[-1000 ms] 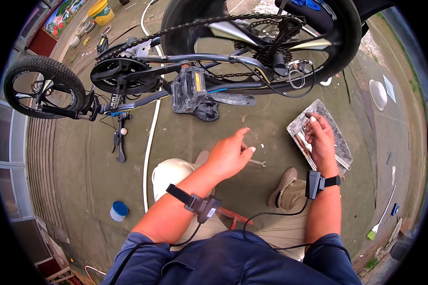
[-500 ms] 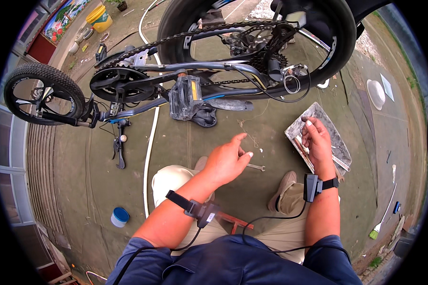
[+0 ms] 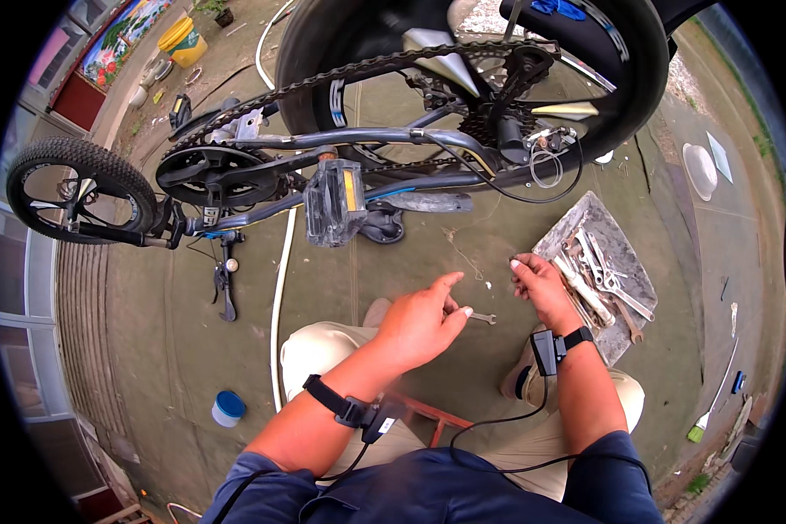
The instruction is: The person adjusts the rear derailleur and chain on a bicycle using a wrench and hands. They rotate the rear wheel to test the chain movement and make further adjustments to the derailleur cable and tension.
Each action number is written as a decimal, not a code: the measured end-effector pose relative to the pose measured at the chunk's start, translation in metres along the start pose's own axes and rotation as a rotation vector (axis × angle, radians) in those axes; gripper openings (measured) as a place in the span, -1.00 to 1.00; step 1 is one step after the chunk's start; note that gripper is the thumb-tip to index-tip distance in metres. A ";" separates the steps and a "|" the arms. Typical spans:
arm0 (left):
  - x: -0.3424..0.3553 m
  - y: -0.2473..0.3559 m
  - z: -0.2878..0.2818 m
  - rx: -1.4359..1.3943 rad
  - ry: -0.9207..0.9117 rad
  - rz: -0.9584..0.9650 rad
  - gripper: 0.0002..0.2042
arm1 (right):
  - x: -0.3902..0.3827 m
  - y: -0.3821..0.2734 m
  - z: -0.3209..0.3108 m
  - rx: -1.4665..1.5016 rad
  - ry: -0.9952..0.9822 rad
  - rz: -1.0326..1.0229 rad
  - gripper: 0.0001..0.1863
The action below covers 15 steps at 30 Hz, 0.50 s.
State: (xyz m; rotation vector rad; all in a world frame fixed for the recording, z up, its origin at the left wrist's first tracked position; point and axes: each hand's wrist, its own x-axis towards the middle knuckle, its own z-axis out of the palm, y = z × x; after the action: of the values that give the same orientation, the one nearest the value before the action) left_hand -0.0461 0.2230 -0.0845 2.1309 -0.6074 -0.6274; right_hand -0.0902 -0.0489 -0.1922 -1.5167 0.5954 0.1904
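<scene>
My left hand [image 3: 421,325] hovers over the ground in front of my knees, its index finger and thumb stretched apart with nothing between them. My right hand [image 3: 541,288] is pinched closed at the near left edge of a grey tool tray [image 3: 630,330]; what its fingertips hold, if anything, is too small to name. Beyond both hands is an upside-down bicycle, its rear wheel [image 3: 642,74] at the top and its chain [image 3: 358,59] running left to the chainring [image 3: 214,177]. A pedal [image 3: 334,203] points toward me. On the ground beside my left thumb lies a wrench [image 3: 485,318].
Wrenches and other tools [image 3: 596,262] fill the tray. A white hose [image 3: 279,288] crosses the ground on the left, near a blue-lidded tub [image 3: 228,408]. Toward the right lie a green-tipped brush [image 3: 697,431] and a pale dome-shaped cover [image 3: 699,172].
My right hand has moved left and down, off the tray, uncovering the tools. The left hand has shifted slightly right and nearer. The rear wheel has turned.
</scene>
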 end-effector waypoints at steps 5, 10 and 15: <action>0.004 0.001 0.002 0.003 -0.021 0.006 -0.48 | 0.015 0.046 0.019 -0.042 -0.035 0.087 -0.66; 0.005 0.004 0.001 0.019 -0.025 -0.010 -0.48 | 0.023 0.080 0.040 0.000 -0.062 0.187 -0.61; 0.010 0.009 0.004 0.027 -0.036 0.014 -0.51 | 0.034 0.132 0.048 -0.148 0.049 0.100 -0.59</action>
State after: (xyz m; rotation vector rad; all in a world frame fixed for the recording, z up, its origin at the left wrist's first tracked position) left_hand -0.0423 0.2097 -0.0819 2.1419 -0.6539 -0.6549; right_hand -0.1122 -0.0018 -0.3271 -1.6388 0.7095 0.2799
